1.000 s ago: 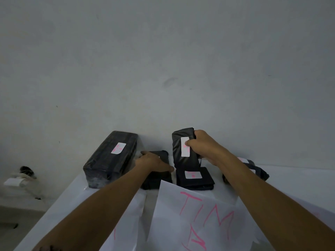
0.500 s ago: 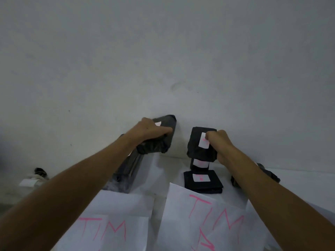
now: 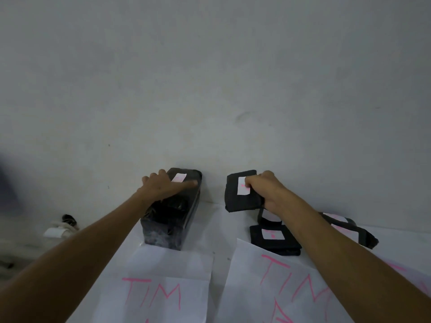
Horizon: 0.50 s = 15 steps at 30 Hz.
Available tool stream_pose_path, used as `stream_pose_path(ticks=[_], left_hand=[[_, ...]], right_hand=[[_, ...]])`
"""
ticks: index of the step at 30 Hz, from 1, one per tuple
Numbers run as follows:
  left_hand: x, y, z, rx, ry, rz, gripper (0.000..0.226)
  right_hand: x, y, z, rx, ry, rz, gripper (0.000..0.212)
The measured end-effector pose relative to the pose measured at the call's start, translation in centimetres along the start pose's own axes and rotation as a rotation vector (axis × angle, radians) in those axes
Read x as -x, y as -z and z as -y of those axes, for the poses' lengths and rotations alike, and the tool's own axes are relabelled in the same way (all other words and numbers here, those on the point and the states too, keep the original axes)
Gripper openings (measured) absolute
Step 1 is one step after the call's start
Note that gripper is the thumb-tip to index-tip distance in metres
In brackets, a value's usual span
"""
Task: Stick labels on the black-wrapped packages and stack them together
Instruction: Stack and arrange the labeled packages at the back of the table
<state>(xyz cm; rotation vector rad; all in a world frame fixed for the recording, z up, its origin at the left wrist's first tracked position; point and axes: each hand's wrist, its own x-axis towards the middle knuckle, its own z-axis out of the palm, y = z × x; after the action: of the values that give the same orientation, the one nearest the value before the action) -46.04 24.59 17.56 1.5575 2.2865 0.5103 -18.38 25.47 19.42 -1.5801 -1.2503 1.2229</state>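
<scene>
A long black-wrapped block (image 3: 171, 226) stands on the white table by the wall. On its far top lies a small black package with a white label (image 3: 179, 177). My left hand (image 3: 163, 186) rests flat on that package, fingers stretched out. My right hand (image 3: 264, 192) grips another small black package (image 3: 235, 201) with a pink-marked white label, held tilted above the table. Below it lie two labelled black packages, one (image 3: 272, 237) in front and one (image 3: 268, 216) partly hidden behind my wrist. A further labelled package (image 3: 347, 229) lies right of my forearm.
Two white paper sheets with pink "TIM" writing, one (image 3: 163, 297) on the left and one (image 3: 275, 290) on the right, cover the near table. A grey wall (image 3: 210, 89) rises directly behind the packages. Off the table's left edge sits a small white and dark object (image 3: 60, 229).
My left hand lifted a small package from the table and set it on top of the long block, fingers now flat. My right hand kept its package raised.
</scene>
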Motion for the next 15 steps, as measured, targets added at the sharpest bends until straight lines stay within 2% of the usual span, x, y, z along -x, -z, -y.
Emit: stream_pose_path(ticks=[2, 5, 8, 12, 15], left_hand=[[1.0, 0.8, 0.3, 0.221, 0.104, 0.001, 0.117], [1.5, 1.2, 2.0, 0.507, 0.275, 0.25, 0.085], [2.2, 1.1, 3.1, 0.64, 0.325, 0.379, 0.082], [3.1, 0.1, 1.9, 0.686, 0.302, 0.425, 0.071], [3.7, -0.6, 0.5, 0.692, 0.288, 0.429, 0.07]], right_hand=[[0.6, -0.9, 0.2, -0.003, 0.009, 0.027, 0.062], [1.2, -2.3, 0.6, -0.09, 0.012, 0.076, 0.038], [1.5, -3.5, 0.8, -0.115, 0.016, 0.109, 0.033], [1.1, -4.3, 0.5, -0.103, 0.04, 0.092, 0.034], [0.9, -4.1, 0.3, -0.104, 0.055, 0.085, 0.026]])
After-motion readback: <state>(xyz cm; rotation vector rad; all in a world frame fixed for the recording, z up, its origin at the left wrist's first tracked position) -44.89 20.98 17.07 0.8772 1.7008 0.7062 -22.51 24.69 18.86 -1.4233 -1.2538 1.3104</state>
